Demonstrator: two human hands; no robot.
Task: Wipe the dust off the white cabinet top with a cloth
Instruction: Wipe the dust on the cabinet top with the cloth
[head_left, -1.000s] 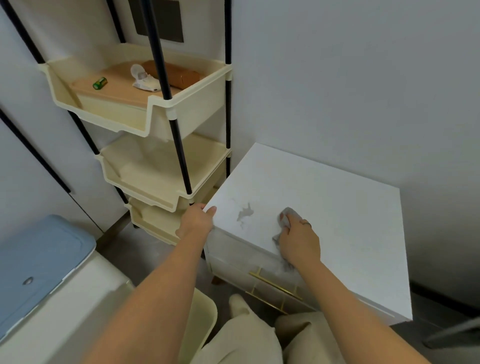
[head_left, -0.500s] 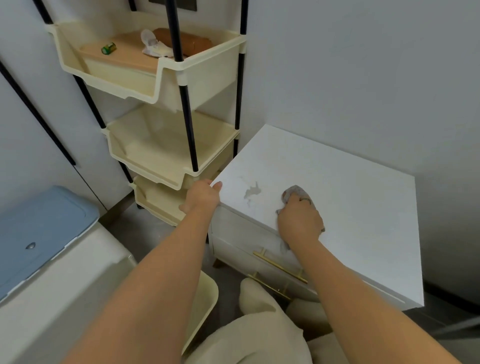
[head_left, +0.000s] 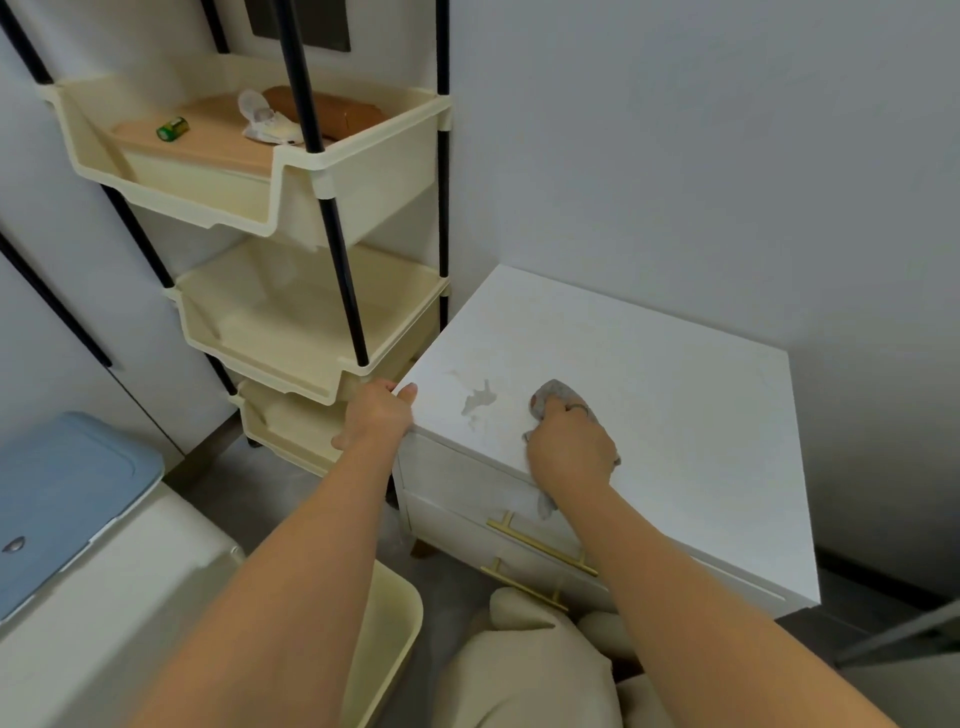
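The white cabinet top (head_left: 675, 395) stands low against the grey wall. A greyish dust smear (head_left: 478, 402) marks it near the front left corner. My right hand (head_left: 569, 447) grips a bunched grey cloth (head_left: 553, 391) and presses it on the top just right of the smear; a tail of cloth hangs over the front edge. My left hand (head_left: 379, 415) holds the cabinet's front left corner, thumb on the top, fingers curled round the side.
A cream three-tier rack (head_left: 291, 208) on black poles stands close on the cabinet's left, with small items on its upper shelf. A blue-lidded white bin (head_left: 67, 493) sits at lower left. Gold drawer handles (head_left: 540, 545) face my knees. Walls close in behind and right.
My right hand with the cloth has stayed just right of the smear, shifting only slightly. The left hand keeps its hold on the corner. The camera view has drifted.
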